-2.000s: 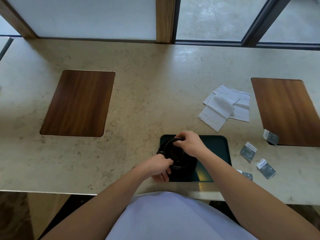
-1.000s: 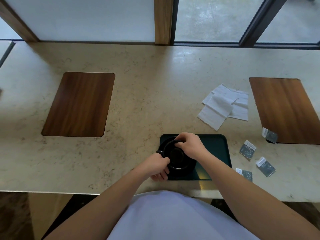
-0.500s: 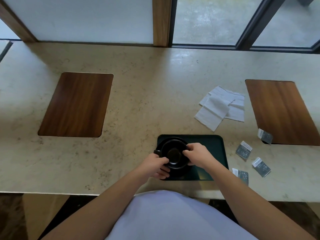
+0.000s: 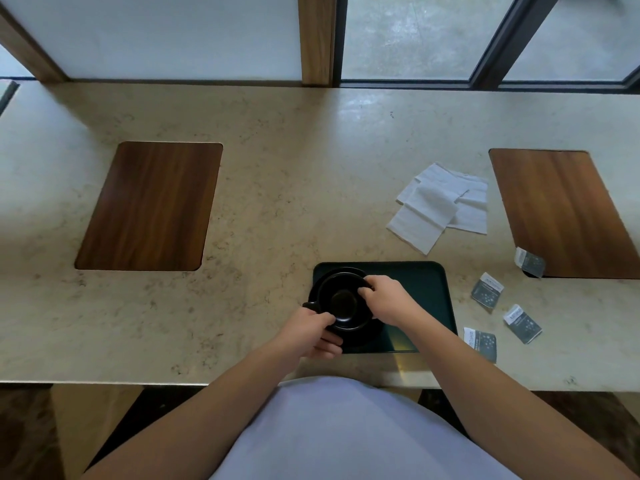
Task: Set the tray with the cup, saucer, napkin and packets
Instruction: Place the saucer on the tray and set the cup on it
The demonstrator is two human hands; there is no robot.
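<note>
A dark green tray (image 4: 422, 292) lies near the counter's front edge. On its left half stands a black cup (image 4: 341, 299) on a black saucer (image 4: 372, 332), the cup's handle pointing left. My left hand (image 4: 311, 332) grips the cup's near-left rim and the saucer's edge. My right hand (image 4: 384, 299) holds the cup's right rim. White napkins (image 4: 440, 206) lie in a loose pile behind the tray to the right. Several grey packets (image 4: 486, 291) are scattered on the counter right of the tray.
The beige stone counter (image 4: 277, 202) has two wooden inlays, one at the left (image 4: 149, 206) and one at the right (image 4: 564, 209). One packet (image 4: 528, 261) rests on the right inlay's near corner. Windows run along the back.
The cup has come down onto the saucer on the tray. My right hand slid from the cup's far rim to its right side. My left hand stayed at the near-left edge.
</note>
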